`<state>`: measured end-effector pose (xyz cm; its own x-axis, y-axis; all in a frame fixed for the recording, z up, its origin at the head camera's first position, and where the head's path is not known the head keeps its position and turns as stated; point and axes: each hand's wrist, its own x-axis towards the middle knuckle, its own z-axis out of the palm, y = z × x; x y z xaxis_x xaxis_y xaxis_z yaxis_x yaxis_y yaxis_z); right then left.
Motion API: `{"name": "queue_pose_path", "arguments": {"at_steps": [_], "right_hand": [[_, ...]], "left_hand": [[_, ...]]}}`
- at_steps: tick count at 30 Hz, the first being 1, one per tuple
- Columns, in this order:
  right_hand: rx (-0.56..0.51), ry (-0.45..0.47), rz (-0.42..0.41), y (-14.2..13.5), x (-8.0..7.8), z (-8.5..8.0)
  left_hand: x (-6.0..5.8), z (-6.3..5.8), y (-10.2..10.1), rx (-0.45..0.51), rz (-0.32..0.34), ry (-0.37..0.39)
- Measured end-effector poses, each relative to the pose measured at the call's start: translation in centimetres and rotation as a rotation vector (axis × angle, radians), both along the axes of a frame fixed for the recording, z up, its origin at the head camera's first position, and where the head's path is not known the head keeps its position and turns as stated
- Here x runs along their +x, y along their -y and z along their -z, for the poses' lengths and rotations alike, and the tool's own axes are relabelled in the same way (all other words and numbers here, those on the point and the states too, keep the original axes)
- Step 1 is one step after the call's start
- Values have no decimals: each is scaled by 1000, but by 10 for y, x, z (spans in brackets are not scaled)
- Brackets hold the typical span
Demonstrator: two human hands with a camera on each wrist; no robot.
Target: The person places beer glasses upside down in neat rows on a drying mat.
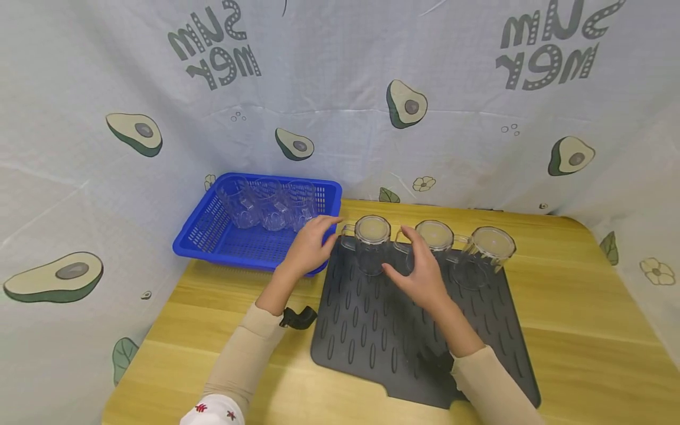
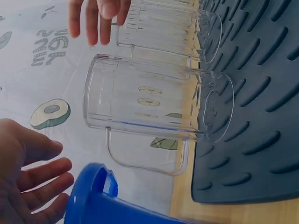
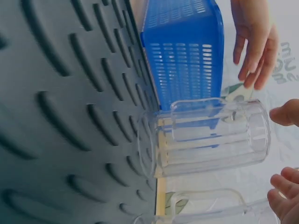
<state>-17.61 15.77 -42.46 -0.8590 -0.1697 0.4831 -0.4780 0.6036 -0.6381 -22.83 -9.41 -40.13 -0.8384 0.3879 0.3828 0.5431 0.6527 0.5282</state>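
Three clear glass mugs stand in a row at the far side of a dark grey ridged mat: a left mug [image 1: 372, 248], a middle mug [image 1: 434, 236] and a right mug [image 1: 483, 254]. My left hand [image 1: 312, 243] is by the basket's right edge, just left of the left mug's handle, its fingers apart from the glass. Between the left and middle mugs is my right hand [image 1: 423, 274], thumb and fingers spread. In the right wrist view a gap shows between that thumb and the left mug [image 3: 210, 137]. Neither hand holds anything.
A blue perforated basket [image 1: 212, 255] stands at the back left, with three more clear glass mugs [image 1: 273, 206] inside. The ridged mat [image 1: 366, 336] lies on a wooden table [image 1: 584, 307]. A printed curtain [image 1: 340, 77] hangs close behind.
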Motion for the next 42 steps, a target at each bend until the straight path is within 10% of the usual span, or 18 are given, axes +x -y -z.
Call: {"name": "queue_pose_path", "arguments": {"at_steps": [20,42], "right_hand": [[-49,-235,135,-49,69,26],[178,135,319,-100,126,48]], "left_hand": [[14,18,36,134,-163,-32],[3,18,52,222,-227,116]]}}
